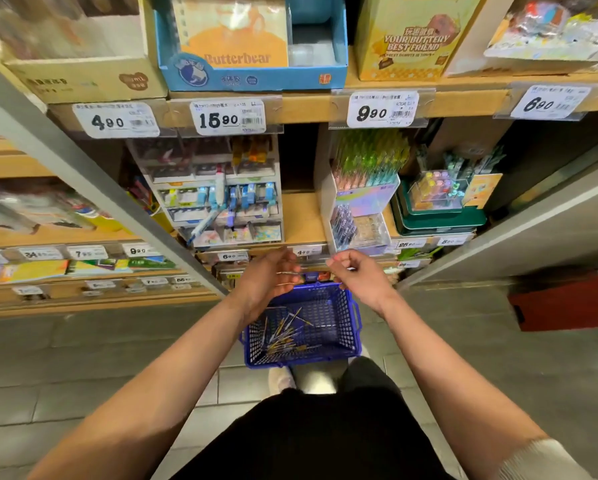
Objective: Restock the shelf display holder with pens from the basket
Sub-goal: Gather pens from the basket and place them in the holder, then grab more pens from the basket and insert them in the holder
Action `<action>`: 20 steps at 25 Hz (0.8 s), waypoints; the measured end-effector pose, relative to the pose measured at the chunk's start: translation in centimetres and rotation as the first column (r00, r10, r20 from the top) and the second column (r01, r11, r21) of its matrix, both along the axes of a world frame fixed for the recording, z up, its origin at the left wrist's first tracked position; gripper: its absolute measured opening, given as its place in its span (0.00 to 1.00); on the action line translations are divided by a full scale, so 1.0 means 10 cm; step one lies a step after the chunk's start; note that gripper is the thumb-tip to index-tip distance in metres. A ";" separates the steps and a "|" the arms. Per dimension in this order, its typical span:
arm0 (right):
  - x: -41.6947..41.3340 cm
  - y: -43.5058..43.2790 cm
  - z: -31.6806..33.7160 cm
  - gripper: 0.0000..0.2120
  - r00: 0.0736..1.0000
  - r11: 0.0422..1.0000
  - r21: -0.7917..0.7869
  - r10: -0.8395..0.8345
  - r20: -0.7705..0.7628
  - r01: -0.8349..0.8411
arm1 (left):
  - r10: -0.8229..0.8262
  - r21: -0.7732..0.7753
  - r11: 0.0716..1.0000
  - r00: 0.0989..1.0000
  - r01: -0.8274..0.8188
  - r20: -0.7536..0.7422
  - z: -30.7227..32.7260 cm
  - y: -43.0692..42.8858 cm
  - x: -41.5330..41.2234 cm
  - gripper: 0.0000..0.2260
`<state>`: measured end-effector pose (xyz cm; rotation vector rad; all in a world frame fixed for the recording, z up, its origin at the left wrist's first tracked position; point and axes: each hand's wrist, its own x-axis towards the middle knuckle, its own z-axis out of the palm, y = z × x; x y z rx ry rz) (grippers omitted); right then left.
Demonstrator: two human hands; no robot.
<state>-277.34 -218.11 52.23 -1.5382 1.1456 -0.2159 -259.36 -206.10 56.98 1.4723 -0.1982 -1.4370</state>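
A blue mesh basket (339,327) stands on the floor below the shelf, with several thin pens (283,336) lying loose in its left half. Above its far rim my left hand (268,278) holds a few thin pens (289,273) across its curled fingers. My right hand (354,273) is level with it, fingers curled, pinching the other end of those pens. The display holder (361,199) stands on the shelf above, its back tier packed with upright green and pink pens (370,159).
A white tiered organiser (221,199) of small stationery stands left of the holder, with bare shelf board between them. A green tray with a clear box (436,199) stands to the right. Price tags line the shelf edges. A grey upright post (93,188) slants across the left.
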 end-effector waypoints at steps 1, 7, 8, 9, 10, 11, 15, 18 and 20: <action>0.02 0.10 -0.02 0.08 1.000 1.000 0.017 0.013 0.027 -0.013 | 0.037 -0.003 0.999 0.999 -0.037 -0.008 -0.02 0.08 0.02 0.11; -0.06 0.41 -0.33 0.05 0.996 0.983 0.183 -0.037 0.076 0.022 | 0.088 0.061 0.994 0.996 -0.089 0.019 -0.34 0.40 -0.08 0.10; -0.08 0.42 -0.46 0.04 0.997 0.979 0.205 -0.026 0.069 0.012 | 0.087 0.073 0.993 0.996 -0.088 0.028 -0.42 0.43 -0.12 0.11; -0.09 0.44 -0.60 0.04 0.998 0.975 0.223 -0.010 0.060 -0.004 | 0.092 0.084 0.992 0.995 -0.095 0.032 -0.51 0.46 -0.14 0.11; -0.11 0.46 -0.76 0.04 0.999 0.971 0.240 0.009 0.051 -0.021 | 0.102 0.094 0.990 0.994 -0.104 0.032 -0.61 0.48 -0.17 0.11; -0.13 0.49 -0.93 0.04 0.999 0.967 0.254 0.024 0.044 -0.034 | 0.105 0.106 0.988 0.994 -0.108 0.037 -0.74 0.49 -0.18 0.11; -0.27 0.57 -1.60 0.02 1.000 0.964 0.264 0.006 0.020 -0.011 | 0.077 0.127 0.989 0.996 -0.082 0.046 -1.31 0.41 -0.16 0.12; -0.43 0.60 -2.14 0.02 0.999 0.968 0.248 -0.033 0.005 0.031 | 0.074 0.145 0.986 0.997 -0.078 0.032 -1.84 0.32 -0.24 0.12; -0.51 0.63 -2.55 0.06 0.998 0.966 0.249 -0.065 -0.024 0.069 | 0.102 0.164 0.981 0.995 -0.099 -0.007 -2.29 0.31 -0.30 0.12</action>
